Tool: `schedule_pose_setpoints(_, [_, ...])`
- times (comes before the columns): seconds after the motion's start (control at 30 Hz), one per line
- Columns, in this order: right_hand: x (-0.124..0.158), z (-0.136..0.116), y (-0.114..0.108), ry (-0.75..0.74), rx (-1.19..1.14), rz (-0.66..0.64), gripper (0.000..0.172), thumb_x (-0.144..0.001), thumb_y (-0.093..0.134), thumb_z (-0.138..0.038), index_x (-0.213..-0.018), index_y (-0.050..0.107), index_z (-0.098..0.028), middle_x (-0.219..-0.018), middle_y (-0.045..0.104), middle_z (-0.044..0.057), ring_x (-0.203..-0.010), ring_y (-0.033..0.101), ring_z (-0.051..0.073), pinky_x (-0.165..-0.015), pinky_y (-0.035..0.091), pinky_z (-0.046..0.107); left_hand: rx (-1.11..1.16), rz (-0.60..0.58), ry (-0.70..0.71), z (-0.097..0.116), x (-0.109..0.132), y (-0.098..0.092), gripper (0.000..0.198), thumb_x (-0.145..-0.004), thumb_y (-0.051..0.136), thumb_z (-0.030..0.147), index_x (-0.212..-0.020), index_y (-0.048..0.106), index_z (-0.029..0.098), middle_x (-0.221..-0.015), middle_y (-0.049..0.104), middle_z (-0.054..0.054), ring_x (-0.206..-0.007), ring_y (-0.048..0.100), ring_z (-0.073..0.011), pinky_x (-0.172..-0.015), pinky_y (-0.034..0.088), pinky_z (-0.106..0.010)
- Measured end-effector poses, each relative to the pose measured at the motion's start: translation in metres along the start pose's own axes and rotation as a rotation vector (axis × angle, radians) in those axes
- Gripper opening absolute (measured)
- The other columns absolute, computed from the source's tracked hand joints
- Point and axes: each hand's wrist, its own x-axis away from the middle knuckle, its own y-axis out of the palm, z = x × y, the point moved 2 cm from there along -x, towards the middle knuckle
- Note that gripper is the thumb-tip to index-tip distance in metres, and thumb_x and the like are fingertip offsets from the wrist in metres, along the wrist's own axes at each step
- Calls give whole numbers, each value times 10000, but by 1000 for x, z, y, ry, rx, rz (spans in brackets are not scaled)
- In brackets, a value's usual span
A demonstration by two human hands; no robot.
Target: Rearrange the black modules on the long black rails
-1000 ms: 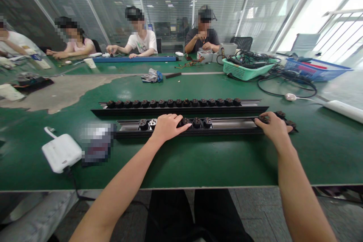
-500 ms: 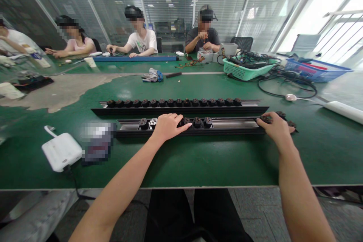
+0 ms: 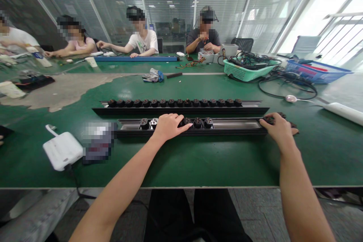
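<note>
My left hand [image 3: 168, 127] lies across the near black rail [image 3: 235, 133], fingers curled over its far side and thumb stretched to the right along the sockets. A few black power sockets [image 3: 208, 122] sit in the rail's metal channel, and some are hidden under this hand. Another black socket [image 3: 268, 120] is between the thumb and fingers of my right hand [image 3: 279, 128], at the rail's right end. Loose dark sockets [image 3: 281, 115] lie partly hidden beside that hand. Behind, a second black rail [image 3: 181, 110] holds a long row of sockets.
A white adapter [image 3: 62, 150] with a cable lies at left, beside a blurred packet [image 3: 99, 145]. Gloves [image 3: 153, 75], a green basket of cables [image 3: 249, 70] and a blue basket [image 3: 319, 72] stand farther back. Several people sit across the table; a blue bar [image 3: 136, 59] lies before them.
My right hand has shifted very slightly to the right with the socket. My left hand stays in place on the rail. Across the table, a co-worker's hand has moved left.
</note>
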Motion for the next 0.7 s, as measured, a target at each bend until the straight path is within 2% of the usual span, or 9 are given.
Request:
schedule_pose_setpoints(0.1, [0, 1, -1, 62, -38, -9, 426, -882, 462, -523, -1164, 623, -247, -1174, 656, 168, -1091, 527, 346, -911, 300, 498, -8, 1, 2, 0, 0, 0, 598, -974, 409, 671, -959, 734, 169, -832, 727, -90, -768, 673, -229, -651, 423, -330])
schedule_pose_setpoints(0.33, [2, 0, -3, 42, -71, -15, 393, -874, 486, -511, -1143, 606, -250, -1197, 632, 169, -1100, 513, 342, -922, 296, 511, -11, -5, 8, 0, 0, 0, 604, -976, 398, 673, -966, 736, 172, -838, 730, -95, -763, 671, -229, -646, 421, -326])
schedule_pose_setpoints(0.7, [-5, 18, -5, 153, -44, 23, 368, -887, 490, -509, -1122, 596, -246, -1188, 615, 172, -1082, 484, 339, -925, 279, 517, -17, -7, -1, 0, 1, 0, 601, -975, 407, 670, -967, 736, 168, -837, 729, -95, -783, 681, -237, -663, 433, -334])
